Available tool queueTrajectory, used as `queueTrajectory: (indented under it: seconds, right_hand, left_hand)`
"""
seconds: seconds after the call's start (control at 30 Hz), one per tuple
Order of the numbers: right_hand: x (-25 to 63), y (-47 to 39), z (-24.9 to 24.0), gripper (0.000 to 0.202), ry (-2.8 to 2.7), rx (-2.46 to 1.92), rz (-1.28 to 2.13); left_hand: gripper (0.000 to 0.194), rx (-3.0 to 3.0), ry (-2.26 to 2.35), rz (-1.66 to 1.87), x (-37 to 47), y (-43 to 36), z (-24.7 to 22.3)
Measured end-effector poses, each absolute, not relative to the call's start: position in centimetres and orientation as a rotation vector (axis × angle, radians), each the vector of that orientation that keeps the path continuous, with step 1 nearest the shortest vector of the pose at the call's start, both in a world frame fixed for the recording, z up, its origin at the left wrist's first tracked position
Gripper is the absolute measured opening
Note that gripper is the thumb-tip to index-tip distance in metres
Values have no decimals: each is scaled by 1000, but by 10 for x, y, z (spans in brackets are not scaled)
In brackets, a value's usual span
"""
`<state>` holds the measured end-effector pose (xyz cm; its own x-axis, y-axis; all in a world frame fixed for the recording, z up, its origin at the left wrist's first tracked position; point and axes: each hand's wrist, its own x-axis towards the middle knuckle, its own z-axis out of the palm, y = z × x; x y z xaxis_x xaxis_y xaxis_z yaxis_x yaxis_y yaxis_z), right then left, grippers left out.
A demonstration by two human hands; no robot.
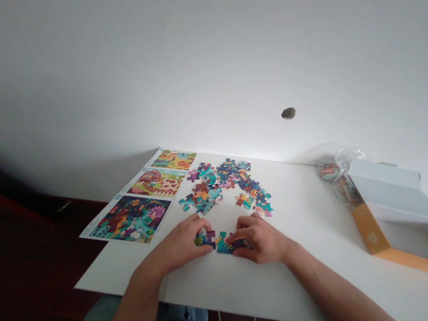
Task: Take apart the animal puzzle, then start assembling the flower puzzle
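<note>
Near the front of the white table, my left hand (188, 240) curls round a purple and green jigsaw puzzle piece (206, 239), thumb and fingers at its edges. Just to the right, my right hand (256, 237) has its fingers bent down on a teal and dark blue puzzle section (226, 244), partly hidden under the fingers. A narrow gap seems to separate the two parts. Beyond both hands spreads a loose heap of puzzle pieces (217, 178), with an orange and teal piece (245, 201) at its near right side.
Left of the heap lies a printed picture sheet (166, 216) with three scenes, overhanging the table's left edge. An opened orange and white box (377, 236) stands at the right, beside a clear plastic bag (346, 175) with more pieces. The wall (228, 66) behind has a hole.
</note>
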<state>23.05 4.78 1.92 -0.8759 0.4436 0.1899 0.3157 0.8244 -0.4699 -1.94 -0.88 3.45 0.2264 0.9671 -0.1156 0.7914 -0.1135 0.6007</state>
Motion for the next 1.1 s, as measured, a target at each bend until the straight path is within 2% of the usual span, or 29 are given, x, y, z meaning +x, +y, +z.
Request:
queueTrajectory:
  seconds: [0.3, 0.43, 0.53, 0.73, 0.8, 0.9, 0.97, 1.1]
  right_hand:
    - [230, 48, 17, 33, -2707, -572, 620]
    - [230, 48, 17, 33, -2705, -571, 625]
    - [231, 48, 18, 33, -2710, -567, 619]
    - [231, 47, 21, 31, -2722, -587, 609]
    - [231, 46, 21, 31, -2724, -584, 606]
    - [231, 46, 22, 31, -2723, -580, 599]
    - [231, 46, 22, 30, -2720, -577, 597]
    - [231, 47, 22, 29, -2715, -569, 603]
  left_hand:
    - [27, 1898, 1810, 356, -29, -5, 31]
    - [16, 1958, 1710, 430, -29, -8, 37]
    - [25, 1956, 1628, 399, -29, -10, 39]
    - [21, 1929, 1822, 388, -34, -6, 34]
    - [24, 1921, 1806, 399, -35, -7, 35]
    - [42, 1917, 1687, 360, -33, -12, 37]
    - [47, 1921, 1634, 321, -32, -14, 38]
    - [33, 1879, 1657, 298, -31, -14, 39]
